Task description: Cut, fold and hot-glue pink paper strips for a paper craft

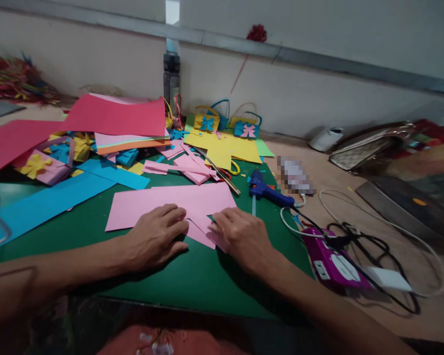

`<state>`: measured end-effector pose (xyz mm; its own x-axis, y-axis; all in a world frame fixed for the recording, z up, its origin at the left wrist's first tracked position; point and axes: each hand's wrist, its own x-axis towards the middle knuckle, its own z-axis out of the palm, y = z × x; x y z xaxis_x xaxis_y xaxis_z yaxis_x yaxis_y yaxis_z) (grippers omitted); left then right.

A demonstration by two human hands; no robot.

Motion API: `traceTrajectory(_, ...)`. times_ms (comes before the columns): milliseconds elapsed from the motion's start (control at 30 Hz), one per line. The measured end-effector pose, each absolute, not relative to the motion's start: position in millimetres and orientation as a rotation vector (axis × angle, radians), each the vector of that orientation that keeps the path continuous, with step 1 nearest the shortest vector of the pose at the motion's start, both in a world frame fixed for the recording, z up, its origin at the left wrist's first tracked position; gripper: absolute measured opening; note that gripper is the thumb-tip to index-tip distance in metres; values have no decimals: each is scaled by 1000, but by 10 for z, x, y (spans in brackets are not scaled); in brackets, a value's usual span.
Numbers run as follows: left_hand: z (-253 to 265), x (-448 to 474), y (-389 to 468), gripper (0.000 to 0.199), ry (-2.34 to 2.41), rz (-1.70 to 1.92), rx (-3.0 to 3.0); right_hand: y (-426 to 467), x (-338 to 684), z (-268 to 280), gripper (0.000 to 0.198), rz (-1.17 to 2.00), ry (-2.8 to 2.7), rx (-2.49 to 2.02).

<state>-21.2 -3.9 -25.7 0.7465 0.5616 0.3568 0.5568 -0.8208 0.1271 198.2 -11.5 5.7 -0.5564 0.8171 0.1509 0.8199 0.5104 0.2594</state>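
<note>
A pink paper sheet (136, 204) lies on the green mat, with a cut or folded flap (201, 231) at its near side. My left hand (157, 234) rests on the sheet, palm down, thumb apart from the fingers; it grips nothing. The fingers of my right hand (244, 234) are bent and closed on the paper at the flap's right end, partly hiding it. Beyond the sheet are pink paper strips (177, 169) and scissors (227, 181), partly under yellow paper. A blue glue gun (268, 191) lies right of my right hand.
Red sheets (118, 116) and blue paper strips (55, 204) cover the left side. Small paper bags (246, 129) with bows stand by the wall. At right are a purple power strip (331, 261), tangled black cables (385, 251) and a handbag (366, 145).
</note>
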Motion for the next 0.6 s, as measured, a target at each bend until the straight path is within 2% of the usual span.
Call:
traceTrajectory(133,-286,-231,0,34,993,505,2955,-159,1955,17,9,-323,-2772,-1394)
traceTrajectory(267,-285,-305,100,34,1074,383,2963,-121,2022,-15,11,-368,-2778,-1413)
traceTrajectory(400,-285,-388,253,36,1142,434,2969,-125,2016,-27,11,-361,-2810,-1325)
traceTrajectory(467,-285,-433,330,36,1218,436,2982,-139,1983,-39,16,-405,-2854,-1246)
traceTrajectory(600,-256,-546,472,39,1433,395,2964,-155,1943,-64,13,-520,-2916,-1181)
